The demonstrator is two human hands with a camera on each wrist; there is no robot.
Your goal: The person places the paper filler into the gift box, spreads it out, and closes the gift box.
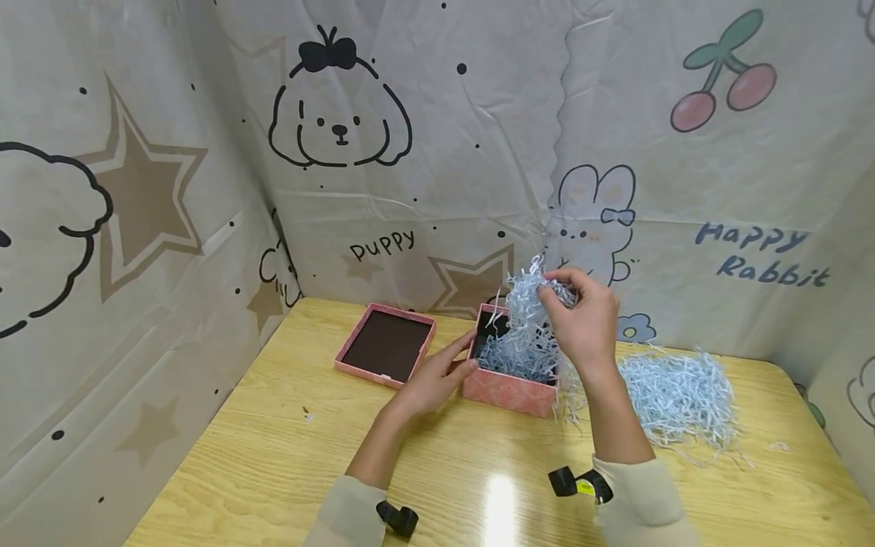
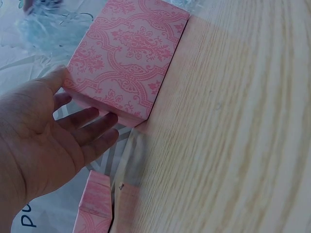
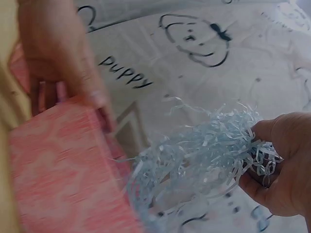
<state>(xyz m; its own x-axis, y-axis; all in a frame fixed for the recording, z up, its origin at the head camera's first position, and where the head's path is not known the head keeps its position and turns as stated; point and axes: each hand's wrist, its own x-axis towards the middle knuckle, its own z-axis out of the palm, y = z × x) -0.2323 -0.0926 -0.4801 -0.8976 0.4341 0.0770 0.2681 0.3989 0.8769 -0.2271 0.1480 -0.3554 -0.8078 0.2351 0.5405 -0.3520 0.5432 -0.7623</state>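
While its thumb and fingers are pinching a bunch of pale blue shredded paper [image 1: 525, 304], the right hand [image 1: 586, 323] is hovering just right of centre in the head view, at the right side of a pink box [image 1: 509, 391]. Loose strands are hanging from the bunch toward the box, where more blue shreds [image 1: 509, 358] are lying against the dark inside. The left hand [image 1: 432, 380] is resting near the centre of the frame against the box's left side, its thumb touching by the front corner and its fingers lying loosely extended rather than wrapping around the box. The box is standing upright and uncovered, below and a little right of the middle of the frame; in the left wrist view its patterned front is filling the upper middle. Left of the box, a pink lid [image 1: 386, 343] is lying with its dark inside facing up. Toward the lower right, a loose pile [image 1: 677, 395] of blue strands is spreading over the wooden table [image 1: 273, 456]. Behind everything, a printed cloth [image 1: 424, 197] is hanging, showing a puppy's head at upper left and cherries at upper right. Along the bottom edge, light sleeves [image 1: 642, 494] are covering the forearms
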